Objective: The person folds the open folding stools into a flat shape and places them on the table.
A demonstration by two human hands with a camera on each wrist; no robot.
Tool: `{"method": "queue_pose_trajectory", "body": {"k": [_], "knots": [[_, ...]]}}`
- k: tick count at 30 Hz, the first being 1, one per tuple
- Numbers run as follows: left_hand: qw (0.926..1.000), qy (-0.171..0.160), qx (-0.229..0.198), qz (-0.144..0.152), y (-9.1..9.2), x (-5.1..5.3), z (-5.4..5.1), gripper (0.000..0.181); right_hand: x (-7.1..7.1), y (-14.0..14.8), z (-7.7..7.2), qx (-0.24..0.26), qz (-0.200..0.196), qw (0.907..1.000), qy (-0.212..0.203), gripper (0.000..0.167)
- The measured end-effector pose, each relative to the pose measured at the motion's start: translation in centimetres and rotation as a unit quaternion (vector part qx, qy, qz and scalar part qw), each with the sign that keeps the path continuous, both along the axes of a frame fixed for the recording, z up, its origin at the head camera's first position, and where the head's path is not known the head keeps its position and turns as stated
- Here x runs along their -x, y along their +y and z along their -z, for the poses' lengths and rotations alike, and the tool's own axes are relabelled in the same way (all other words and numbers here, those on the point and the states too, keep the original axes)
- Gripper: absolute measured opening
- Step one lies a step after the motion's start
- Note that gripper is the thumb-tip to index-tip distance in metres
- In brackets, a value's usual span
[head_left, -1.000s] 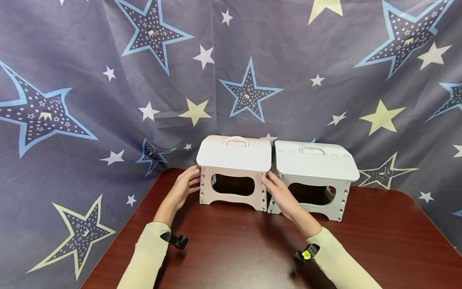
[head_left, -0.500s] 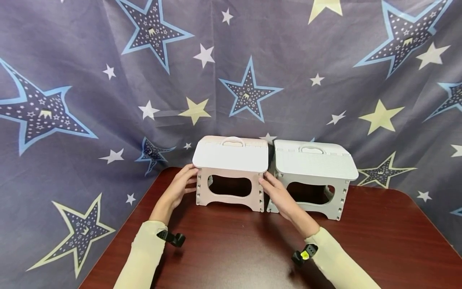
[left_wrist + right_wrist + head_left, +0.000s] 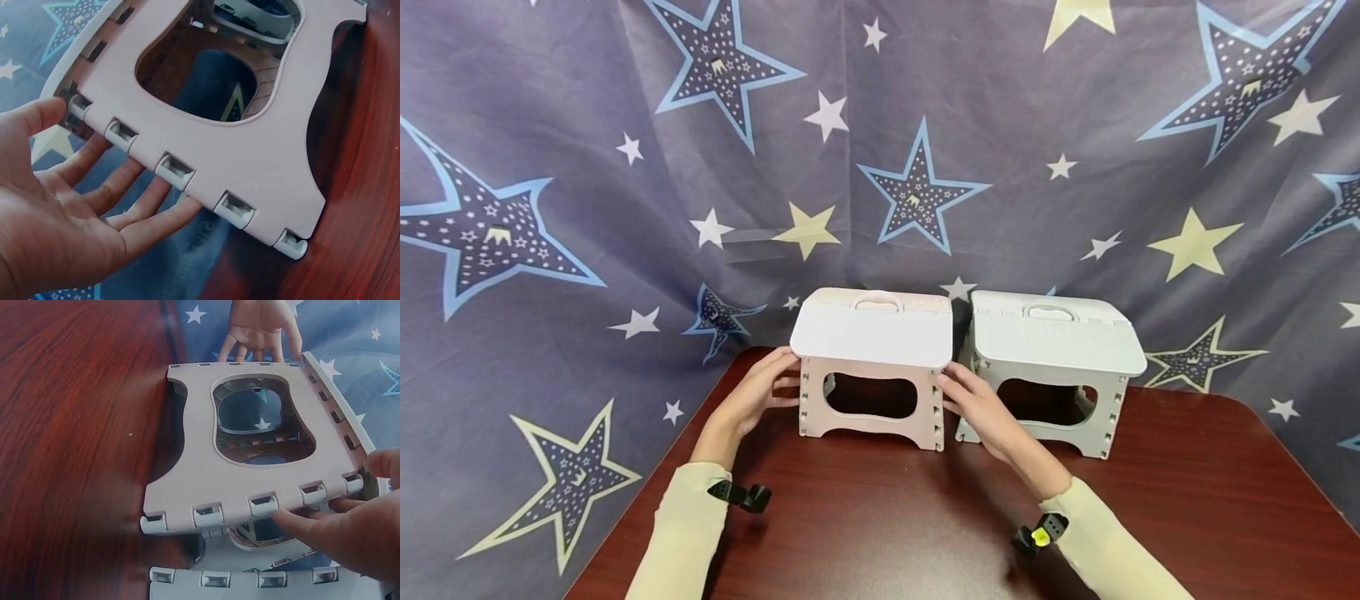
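A pale pink folding step stool (image 3: 871, 402) with a white-looking top stands upright on the table, its carry handle raised at the back of the top. My left hand (image 3: 751, 400) touches its left side, just under the top. In the left wrist view, the left fingers (image 3: 147, 206) reach fairly straight to the hinged side edge, the thumb near the top's rim. On the opposite side, my right hand (image 3: 981, 408) lays its fingers against the hinged edge; the right wrist view shows the thumb by the top. Some fingertips are hidden behind the side panels.
Just right of the pink stool stands a second, pale grey-green folding step stool (image 3: 1052, 354), behind my right hand, with a narrow gap between them. Both rest on a dark red-brown wooden table (image 3: 880, 533). A star-patterned cloth (image 3: 1037, 208) hangs behind.
The pink stool has shifted left and slightly toward me, with both hands moving along at its sides. The gap to the other stool has widened, and that stool has stayed in place.
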State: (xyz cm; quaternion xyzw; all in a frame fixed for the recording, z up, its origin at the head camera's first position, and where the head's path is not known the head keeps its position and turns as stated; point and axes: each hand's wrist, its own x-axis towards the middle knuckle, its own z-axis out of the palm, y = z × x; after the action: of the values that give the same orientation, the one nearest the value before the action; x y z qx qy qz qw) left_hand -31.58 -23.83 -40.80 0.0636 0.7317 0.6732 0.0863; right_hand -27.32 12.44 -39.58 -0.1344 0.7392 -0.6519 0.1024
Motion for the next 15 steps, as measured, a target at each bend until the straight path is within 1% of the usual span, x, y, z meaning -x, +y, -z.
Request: {"method": "queue_pose_trajectory", "body": {"k": [3, 6, 10, 15], "knots": [[0.9999, -0.007, -0.006, 0.011, -0.5, 0.0, 0.0, 0.021, -0.1, 0.1, 0.0, -0.006, -0.002, 1.0, 0.003, 0.055], [0.9997, -0.009, -0.007, 0.024, -0.8, 0.1, 0.0, 0.022, -0.1, 0.2, 0.0, -0.013, 0.006, 0.9999, 0.007, 0.052], [0.9992, -0.006, 0.002, 0.039, -1.3, 0.6, 0.4, 0.034, 0.4, 0.4, 0.3, -0.015, 0.007, 0.9998, 0.009, 0.051], [0.9995, -0.004, 0.006, 0.031, -1.8, 1.0, 1.2, 0.049, 1.3, 0.6, 0.7, -0.013, -0.004, 0.9999, -0.009, 0.055]]}}
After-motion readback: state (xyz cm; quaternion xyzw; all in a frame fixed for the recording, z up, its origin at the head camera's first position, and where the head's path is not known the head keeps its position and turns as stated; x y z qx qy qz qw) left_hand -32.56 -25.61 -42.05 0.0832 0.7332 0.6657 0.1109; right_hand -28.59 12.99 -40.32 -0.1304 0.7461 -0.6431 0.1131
